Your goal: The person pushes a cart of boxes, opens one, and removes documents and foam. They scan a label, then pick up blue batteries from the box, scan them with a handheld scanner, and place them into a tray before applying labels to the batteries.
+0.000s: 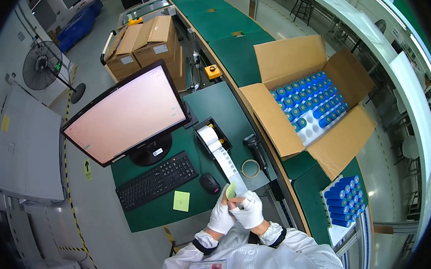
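white-gloved left hand and right hand pinch the free end of a label strip running from the printer, above the green table edge. looks thin, light, floppy, tearable; grip best on edges.

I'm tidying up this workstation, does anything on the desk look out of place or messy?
One thing: a long strip of printed labels trails out of the label printer across the green desk to the gloved hands, left hand and right hand. Otherwise nothing looks spilled or damaged.
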A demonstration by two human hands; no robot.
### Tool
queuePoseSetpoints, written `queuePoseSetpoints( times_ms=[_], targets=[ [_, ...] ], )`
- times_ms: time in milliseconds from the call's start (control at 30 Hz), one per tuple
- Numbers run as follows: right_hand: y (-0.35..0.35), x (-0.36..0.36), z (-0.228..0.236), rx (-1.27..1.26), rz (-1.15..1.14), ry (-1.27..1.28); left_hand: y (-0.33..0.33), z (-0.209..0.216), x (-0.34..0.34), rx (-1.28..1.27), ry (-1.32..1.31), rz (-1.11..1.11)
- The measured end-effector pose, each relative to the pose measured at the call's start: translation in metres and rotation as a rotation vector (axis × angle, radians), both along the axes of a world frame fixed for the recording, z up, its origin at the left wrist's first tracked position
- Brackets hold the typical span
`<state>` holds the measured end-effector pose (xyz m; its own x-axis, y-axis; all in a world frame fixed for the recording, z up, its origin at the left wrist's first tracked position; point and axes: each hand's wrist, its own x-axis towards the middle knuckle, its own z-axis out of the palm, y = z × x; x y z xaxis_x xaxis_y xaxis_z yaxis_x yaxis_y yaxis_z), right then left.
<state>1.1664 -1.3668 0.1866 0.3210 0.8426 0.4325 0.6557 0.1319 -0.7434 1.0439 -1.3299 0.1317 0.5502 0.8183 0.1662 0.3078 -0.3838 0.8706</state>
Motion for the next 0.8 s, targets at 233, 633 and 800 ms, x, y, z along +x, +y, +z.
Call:
queuePoseSetpoints(
  times_ms=[233, 633, 800],
  targets=[
    [0.008, 0.011, -0.013, -0.278, 0.188, 0.4, -0.002, -0.035, -0.004, -0.145, -0.192, 0.222],
    [0.043, 0.089, -0.167, -0.529, -0.157, -0.551, 0.029, -0.007, -0.03, -0.812, -0.179, 0.321],
    [0.03, 0.092, -0.139, -0.513, -0.237, -0.104, 0.047, -0.007, -0.032, -0.02, 0.2, 0.226]
  ],
)
